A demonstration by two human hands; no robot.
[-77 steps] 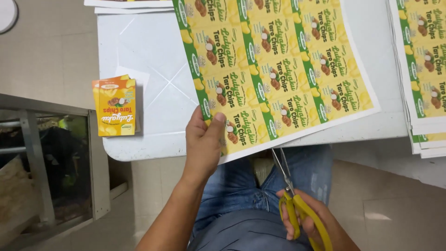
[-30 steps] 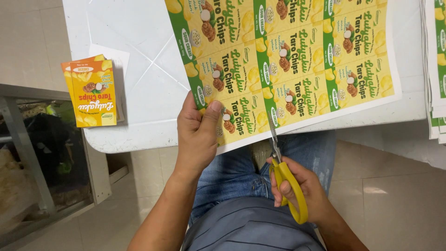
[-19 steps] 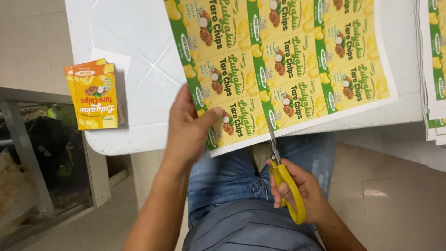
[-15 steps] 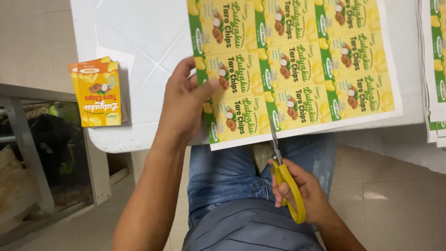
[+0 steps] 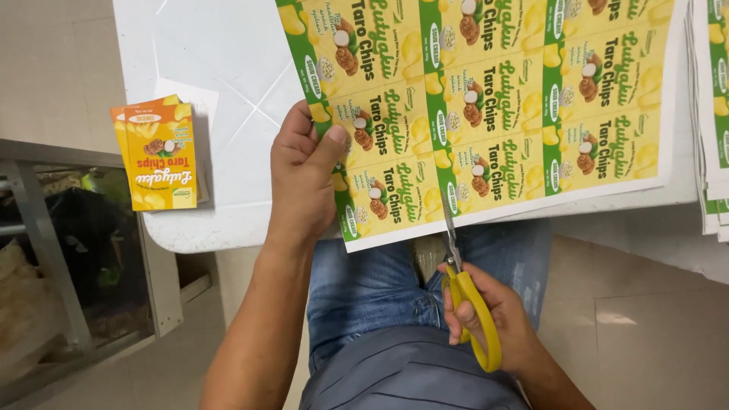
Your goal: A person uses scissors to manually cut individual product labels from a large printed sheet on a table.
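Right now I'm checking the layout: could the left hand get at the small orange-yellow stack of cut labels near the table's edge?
Probably yes. The left hand pins the printed sheet; the label stack lies beside it on the white table with nothing lying between. It would have to let go of the sheet first.

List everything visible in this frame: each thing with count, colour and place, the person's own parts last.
printed label sheet: one, green and yellow, on the table, near edge overhanging
scissors: one pair, yellow handles, blades at the sheet's near edge
small stack of cut labels: one, orange-yellow, table's left corner
stack of printed sheets: one, green and white, right edge of view
table: one, white
floor tiles: beige, below
jeans: blue, person's lap
left hand: pressing the sheet's left edge
right hand: fingers in the scissor handles
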